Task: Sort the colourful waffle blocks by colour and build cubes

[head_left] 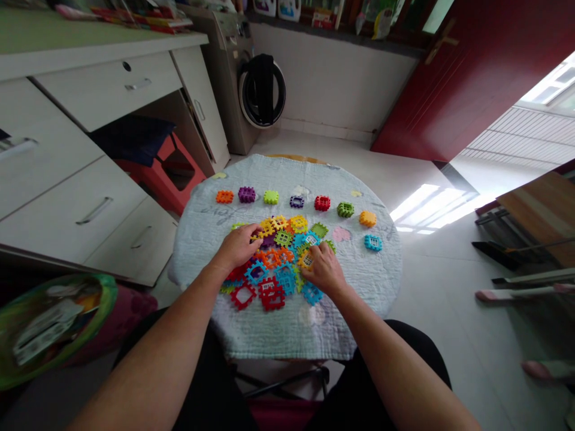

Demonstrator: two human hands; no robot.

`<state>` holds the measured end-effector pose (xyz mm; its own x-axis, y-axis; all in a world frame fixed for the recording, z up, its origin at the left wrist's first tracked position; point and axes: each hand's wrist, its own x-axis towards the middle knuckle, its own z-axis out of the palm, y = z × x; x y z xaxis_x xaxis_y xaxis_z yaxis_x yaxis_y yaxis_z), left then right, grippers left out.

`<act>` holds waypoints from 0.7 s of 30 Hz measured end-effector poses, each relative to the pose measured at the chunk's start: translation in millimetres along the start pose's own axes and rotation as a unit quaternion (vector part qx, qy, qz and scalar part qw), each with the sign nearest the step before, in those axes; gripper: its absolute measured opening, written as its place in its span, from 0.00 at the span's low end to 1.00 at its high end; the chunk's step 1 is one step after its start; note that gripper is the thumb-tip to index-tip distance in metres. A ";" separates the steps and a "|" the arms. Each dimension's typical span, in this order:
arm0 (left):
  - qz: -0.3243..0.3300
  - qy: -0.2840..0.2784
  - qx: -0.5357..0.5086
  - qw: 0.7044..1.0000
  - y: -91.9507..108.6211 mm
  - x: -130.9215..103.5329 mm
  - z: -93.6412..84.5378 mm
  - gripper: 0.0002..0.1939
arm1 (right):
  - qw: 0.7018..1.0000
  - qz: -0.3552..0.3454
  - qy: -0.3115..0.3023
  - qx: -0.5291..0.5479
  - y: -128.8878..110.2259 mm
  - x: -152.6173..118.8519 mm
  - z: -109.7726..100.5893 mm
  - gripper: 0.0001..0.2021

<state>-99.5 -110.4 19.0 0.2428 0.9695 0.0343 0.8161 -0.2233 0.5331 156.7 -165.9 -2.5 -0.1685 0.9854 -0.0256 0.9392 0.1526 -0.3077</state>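
Observation:
A heap of colourful plastic interlocking tiles with notched edges lies mid-table. At its left side my left hand (pixel 242 244) is closed, pinching a yellow tile (pixel 254 238) seen edge-on and mostly hidden by the fingers. My right hand (pixel 326 268), on the heap's right side, has its fingers closed on an orange-yellow window tile (pixel 306 260). Around the hands are a blue window tile (pixel 311 238), a green tile (pixel 283 238) and a red square frame tile (pixel 243 296). Behind the heap, small stacks stand in a curved row, among them a purple stack (pixel 247 194) and a red stack (pixel 322 203).
A pale cloth (pixel 359 287) covers the round table. To the left are white drawers (pixel 94 209), a red stool (pixel 179 179) and a waste bin (pixel 112 311). A washing machine (pixel 229 72) with its door open stands behind. At the right is a red door (pixel 449 78).

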 end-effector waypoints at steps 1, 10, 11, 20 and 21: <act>0.000 0.001 -0.001 1.000 0.3 0.1 0.2 0.18 | 1.000 0.003 0.003 -0.002 0.1 -0.3 0.0 0.18; 0.002 -0.002 0.006 1.000 3.1 -0.5 0.0 0.19 | 0.999 0.021 0.023 -0.040 -5.0 -1.1 7.3 0.14; 0.003 -0.003 0.007 1.000 3.1 -0.5 -0.1 0.19 | 0.999 0.022 0.023 -0.040 -4.7 -0.2 6.3 0.14; -0.007 -0.001 0.006 1.000 2.7 -0.3 -1.2 0.18 | 0.994 0.087 -0.008 -0.066 56.4 5.9 -38.6 0.20; -0.007 -0.002 0.008 1.000 2.7 0.0 -0.7 0.18 | 0.993 0.091 -0.027 -0.072 64.7 5.5 -39.5 0.20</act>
<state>-97.7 -110.9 21.0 0.2342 0.9719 0.0238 0.8273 -0.2121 0.5202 228.4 -147.6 15.0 -0.0036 0.9926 -0.1215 0.9880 -0.0153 -0.1539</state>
